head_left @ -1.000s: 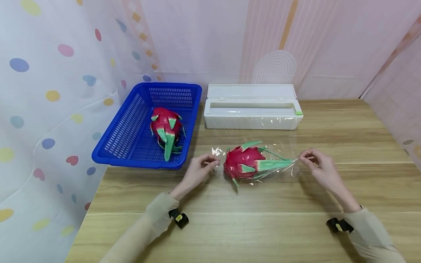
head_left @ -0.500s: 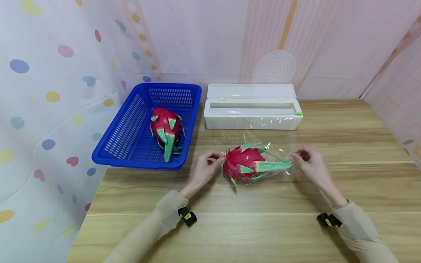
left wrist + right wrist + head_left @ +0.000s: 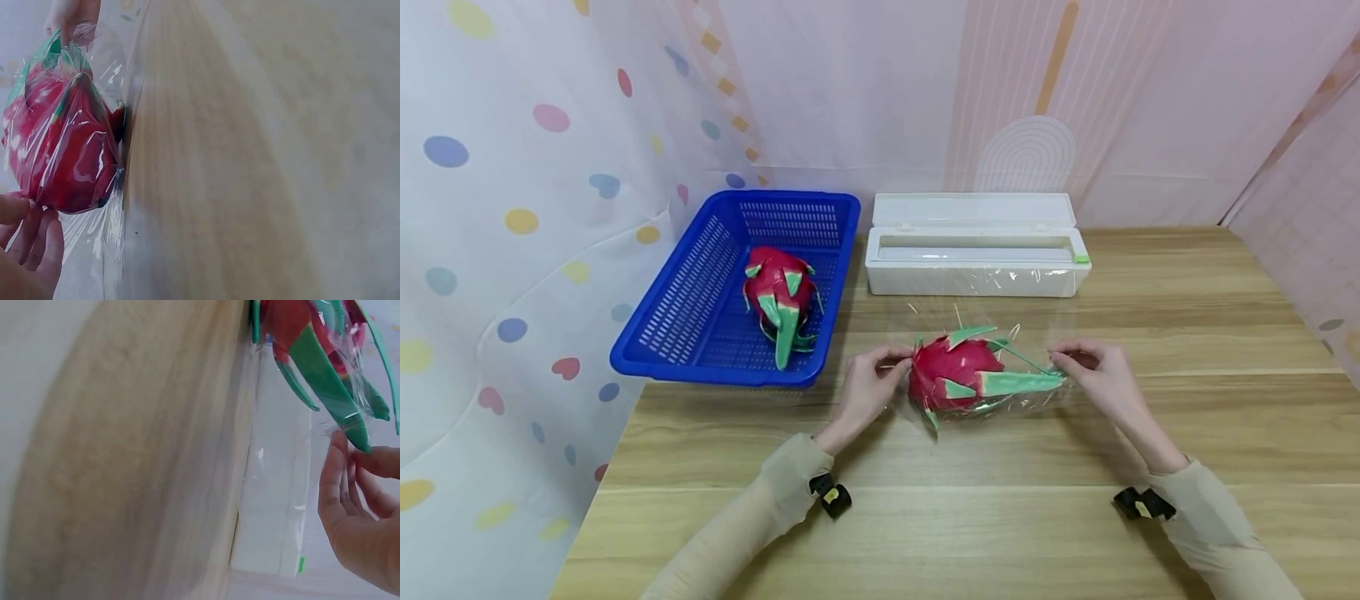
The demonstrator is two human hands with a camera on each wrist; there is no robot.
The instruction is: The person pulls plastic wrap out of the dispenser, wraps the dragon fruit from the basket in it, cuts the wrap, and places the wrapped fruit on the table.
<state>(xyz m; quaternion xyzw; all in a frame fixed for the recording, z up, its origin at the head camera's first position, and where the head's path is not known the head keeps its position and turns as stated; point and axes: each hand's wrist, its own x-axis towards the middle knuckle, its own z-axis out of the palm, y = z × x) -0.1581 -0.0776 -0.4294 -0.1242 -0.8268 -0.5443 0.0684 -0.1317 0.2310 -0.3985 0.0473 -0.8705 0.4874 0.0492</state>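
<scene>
No readable text, label, brand, number or sign is showing anywhere around the hands, on the desk or beyond them.

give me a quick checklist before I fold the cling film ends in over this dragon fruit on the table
1. Left hand pinches the film at the fruit's round end: ok.
2. Right hand pinches the film by the green tip: ok.
3. Cling film covers the dragon fruit: ok on top, underside cannot tell.
4. Film cut free from the white dispenser: cannot tell.
5. Fruit rests on the wooden table: ok.
6. Blue basket out of the way: ok.
</scene>
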